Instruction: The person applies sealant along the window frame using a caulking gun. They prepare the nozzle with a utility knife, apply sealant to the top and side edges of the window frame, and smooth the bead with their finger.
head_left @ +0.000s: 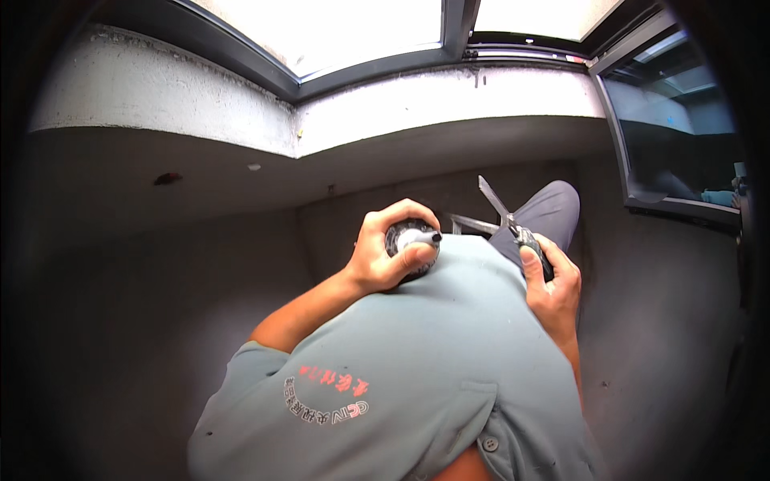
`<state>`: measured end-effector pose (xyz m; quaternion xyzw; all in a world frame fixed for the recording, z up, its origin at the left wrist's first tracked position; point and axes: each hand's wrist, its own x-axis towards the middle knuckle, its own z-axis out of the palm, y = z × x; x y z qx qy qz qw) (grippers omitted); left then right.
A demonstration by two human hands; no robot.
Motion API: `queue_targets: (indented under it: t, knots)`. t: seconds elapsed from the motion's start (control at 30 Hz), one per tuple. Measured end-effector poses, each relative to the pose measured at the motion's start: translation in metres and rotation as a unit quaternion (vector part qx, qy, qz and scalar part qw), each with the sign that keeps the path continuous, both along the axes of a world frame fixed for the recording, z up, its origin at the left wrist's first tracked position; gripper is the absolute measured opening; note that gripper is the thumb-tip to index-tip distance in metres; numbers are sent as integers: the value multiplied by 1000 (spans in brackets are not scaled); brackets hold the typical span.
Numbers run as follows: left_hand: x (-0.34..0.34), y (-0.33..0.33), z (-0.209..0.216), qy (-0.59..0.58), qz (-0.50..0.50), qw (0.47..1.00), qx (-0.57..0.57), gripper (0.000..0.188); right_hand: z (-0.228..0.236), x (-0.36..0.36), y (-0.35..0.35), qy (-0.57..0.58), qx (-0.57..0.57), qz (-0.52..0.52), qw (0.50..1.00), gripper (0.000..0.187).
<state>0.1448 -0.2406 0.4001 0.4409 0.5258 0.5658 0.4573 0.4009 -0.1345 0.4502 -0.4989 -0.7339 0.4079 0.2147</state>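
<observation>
Ledge of pale, rough plaster [385, 108] bends across the view beneath a dark window frame [377, 72], with a glazed panel [670, 120] standing swung out at its right end. Below the ledge, nearer the body, the left hand [385, 252] wraps its fingers and thumb around a dark, round bottle [413, 232], whose white nozzle with a black tip faces up past the thumb. Also below the ledge, farther to the right, the right hand [553, 272] is closed around the dark handle of a tool [524, 234]; its narrow metal blade points up toward the ledge and stops short of it. Whether the blade is a knife or a scraper, I cannot tell. A pale metal bar [473, 223] shows below the ledge, between the two hands, and a bent knee in dark trousers [557, 204] lies behind the tool. As for progress, both items are already in hand and apart from each other, and neither touches the ledge or the frame, so this looks like a moment of readying rather than working. The glare along the ledge hides any finished stretch, so how much is done or left cannot be told.
</observation>
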Motion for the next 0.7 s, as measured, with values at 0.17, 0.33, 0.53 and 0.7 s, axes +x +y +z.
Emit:
queue_targets:
  t: [0.17, 0.33, 0.53, 0.7]
  knots:
    - [-3, 11, -6, -30, -8, 999, -20, 57, -9, 12, 12, 50, -53, -42, 996, 38]
    - [-5, 20, -10, -53, -23, 998, -27, 56, -25, 11, 9, 105, -103, -63, 987, 37]
    - [-2, 26, -17, -55, -36, 997, -40, 53, -44, 8, 9, 127, -100, -31, 986, 35]
    - [-5, 24, -22, -50, -34, 997, -48, 50, -86, 20, 57, 79, -99, -76, 989, 31]
